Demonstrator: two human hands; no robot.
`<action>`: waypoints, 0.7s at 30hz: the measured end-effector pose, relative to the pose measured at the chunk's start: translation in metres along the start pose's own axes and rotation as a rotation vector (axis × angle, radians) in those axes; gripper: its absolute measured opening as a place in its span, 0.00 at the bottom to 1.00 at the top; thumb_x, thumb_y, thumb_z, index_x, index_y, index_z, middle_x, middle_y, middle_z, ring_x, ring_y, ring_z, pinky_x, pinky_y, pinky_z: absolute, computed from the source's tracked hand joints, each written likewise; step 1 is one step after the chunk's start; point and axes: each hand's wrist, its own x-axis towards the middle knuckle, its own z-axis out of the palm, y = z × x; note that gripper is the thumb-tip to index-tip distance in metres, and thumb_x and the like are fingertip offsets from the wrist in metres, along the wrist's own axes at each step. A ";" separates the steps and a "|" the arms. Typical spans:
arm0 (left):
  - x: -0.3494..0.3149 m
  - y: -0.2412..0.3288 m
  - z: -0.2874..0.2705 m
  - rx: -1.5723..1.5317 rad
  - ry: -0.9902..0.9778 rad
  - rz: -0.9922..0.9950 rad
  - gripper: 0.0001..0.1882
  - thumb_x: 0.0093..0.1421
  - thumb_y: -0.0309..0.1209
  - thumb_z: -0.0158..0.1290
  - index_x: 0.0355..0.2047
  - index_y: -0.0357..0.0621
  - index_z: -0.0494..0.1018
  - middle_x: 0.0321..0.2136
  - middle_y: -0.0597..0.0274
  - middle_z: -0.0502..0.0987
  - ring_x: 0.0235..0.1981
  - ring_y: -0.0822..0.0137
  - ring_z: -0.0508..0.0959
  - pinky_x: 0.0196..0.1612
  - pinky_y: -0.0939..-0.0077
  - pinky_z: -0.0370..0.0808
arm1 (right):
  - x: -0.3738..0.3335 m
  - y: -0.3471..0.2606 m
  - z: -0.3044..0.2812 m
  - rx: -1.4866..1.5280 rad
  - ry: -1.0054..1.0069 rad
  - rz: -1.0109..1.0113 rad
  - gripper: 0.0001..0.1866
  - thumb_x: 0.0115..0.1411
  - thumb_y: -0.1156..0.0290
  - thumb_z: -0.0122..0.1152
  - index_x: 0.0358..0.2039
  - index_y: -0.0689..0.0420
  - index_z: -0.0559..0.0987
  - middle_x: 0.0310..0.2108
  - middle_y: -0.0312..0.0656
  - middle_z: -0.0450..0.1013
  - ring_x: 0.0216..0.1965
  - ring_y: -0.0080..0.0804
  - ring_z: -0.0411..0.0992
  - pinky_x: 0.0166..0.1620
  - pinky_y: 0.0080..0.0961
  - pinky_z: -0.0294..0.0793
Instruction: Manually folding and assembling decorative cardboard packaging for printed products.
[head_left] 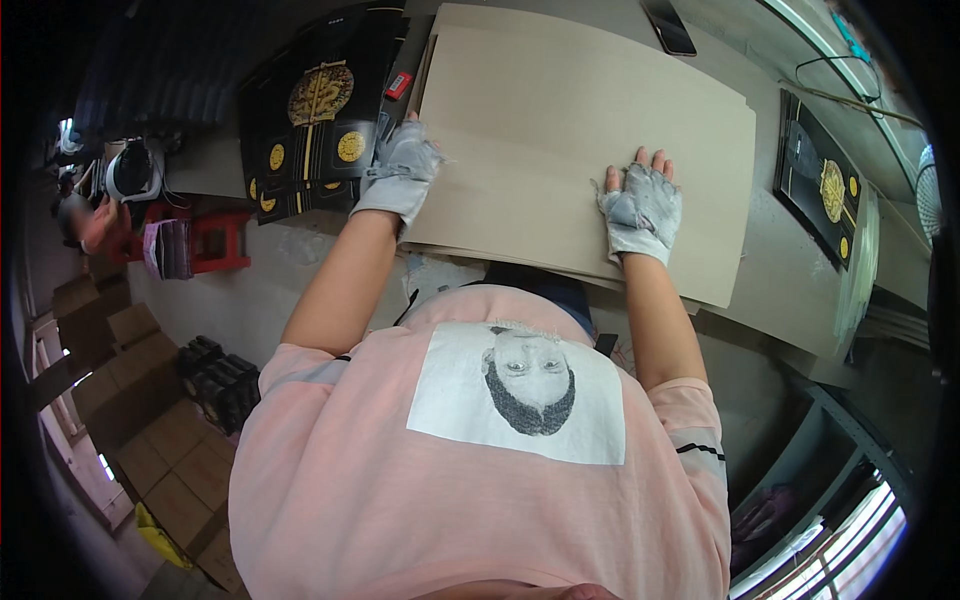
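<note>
A stack of large beige-grey boards (pixel 570 110) lies in front of me, its sheets slightly out of line at the edges. My left hand (pixel 402 178), in a worn grey fingerless glove, rests along the stack's left edge with its fingers pointing away from me. Flat on the top board near its right side is my right hand (pixel 643 208), gloved alike, fingers spread. Just left of my left hand are black printed sheets (pixel 310 110) with gold round emblems. A small red piece (pixel 399 86) lies between them and the boards.
A phone (pixel 669 27) lies beyond the boards. Another black-and-gold printed piece (pixel 822 180) is on the table at the right. To the left are a red stool (pixel 218 240), cardboard boxes (pixel 165 450), black bundles (pixel 215 380) on the floor and another person's hand (pixel 100 225).
</note>
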 end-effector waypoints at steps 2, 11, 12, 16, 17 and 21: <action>-0.013 0.028 0.001 -0.175 -0.037 0.023 0.22 0.72 0.38 0.53 0.64 0.45 0.72 0.32 0.62 0.78 0.29 0.65 0.76 0.37 0.69 0.76 | 0.001 0.000 -0.003 0.001 -0.001 0.006 0.39 0.69 0.43 0.48 0.72 0.54 0.66 0.75 0.56 0.57 0.76 0.51 0.54 0.73 0.56 0.54; -0.038 0.021 0.058 0.762 -0.344 0.928 0.51 0.53 0.46 0.72 0.72 0.39 0.62 0.55 0.36 0.77 0.59 0.42 0.75 0.65 0.54 0.69 | 0.003 -0.004 -0.011 0.021 -0.003 0.006 0.39 0.67 0.40 0.53 0.69 0.54 0.69 0.74 0.55 0.58 0.75 0.52 0.55 0.71 0.59 0.56; -0.043 0.013 0.073 0.867 -0.302 0.915 0.51 0.54 0.49 0.71 0.72 0.39 0.62 0.62 0.31 0.70 0.63 0.38 0.70 0.68 0.54 0.65 | 0.006 -0.004 -0.012 0.071 0.043 -0.036 0.37 0.66 0.40 0.55 0.66 0.55 0.73 0.70 0.54 0.64 0.72 0.52 0.60 0.69 0.56 0.60; -0.068 -0.013 0.110 0.824 -0.193 0.961 0.49 0.58 0.49 0.66 0.73 0.40 0.59 0.68 0.28 0.61 0.69 0.36 0.64 0.71 0.53 0.61 | 0.027 -0.013 -0.001 0.586 0.082 -0.281 0.31 0.64 0.43 0.63 0.53 0.58 0.82 0.52 0.52 0.79 0.59 0.54 0.75 0.60 0.45 0.73; -0.073 -0.015 0.115 0.905 -0.135 0.979 0.47 0.61 0.49 0.63 0.74 0.40 0.58 0.70 0.29 0.59 0.70 0.36 0.63 0.72 0.52 0.61 | 0.028 -0.019 0.000 0.582 0.080 -0.270 0.31 0.64 0.43 0.63 0.53 0.58 0.82 0.52 0.52 0.79 0.59 0.54 0.75 0.60 0.45 0.73; -0.087 -0.003 0.130 1.070 -0.096 0.802 0.46 0.64 0.51 0.58 0.75 0.41 0.56 0.71 0.27 0.57 0.71 0.36 0.62 0.72 0.52 0.60 | 0.031 -0.051 -0.011 0.943 -0.149 -0.151 0.29 0.63 0.49 0.67 0.53 0.60 0.82 0.46 0.49 0.83 0.52 0.47 0.79 0.57 0.36 0.76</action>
